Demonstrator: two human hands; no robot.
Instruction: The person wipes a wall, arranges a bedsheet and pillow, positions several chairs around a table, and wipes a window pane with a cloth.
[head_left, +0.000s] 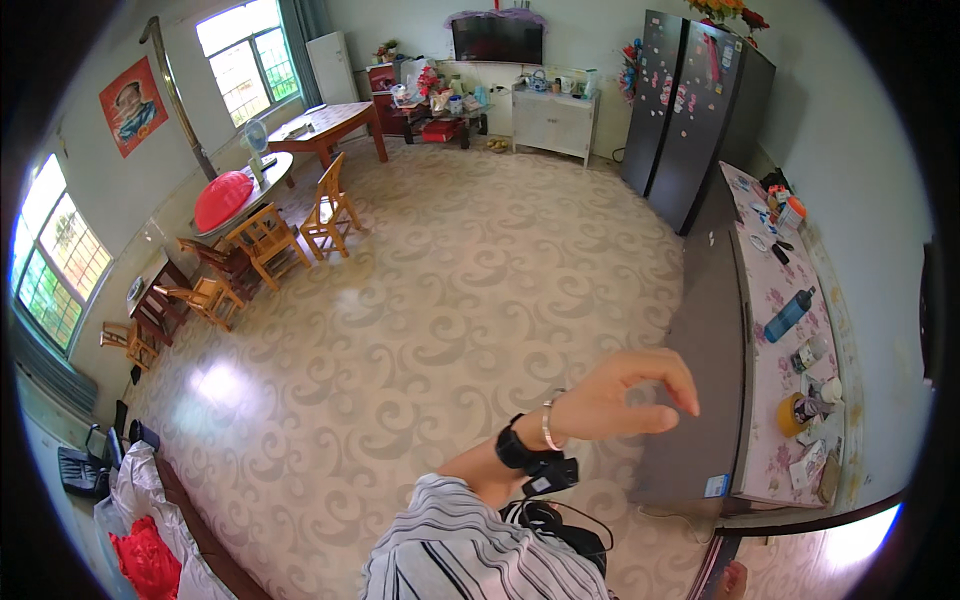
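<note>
My left hand (675, 420) reaches rightward over the side of a grey chest-like appliance (697, 337), its thumb and fingers curved apart with nothing between them. A bracelet (551, 424) and a black wrist strap with a small device (551, 474) and cable are on that arm. At the bottom right edge, a small patch of skin, apparently my right hand (733, 581), shows by the doorway; most of it is cut off. On the appliance's floral cover (780, 450) lie a blue bottle (789, 315), a glass jar (808, 354) and a yellow container (791, 415).
A dark double-door refrigerator (675, 120) stands beyond the appliance. Wooden chairs (266, 241) and tables, one bearing a red cover (223, 201), line the left. A white cabinet (555, 124) stands at the far wall. A doorway threshold (712, 566) lies bottom right.
</note>
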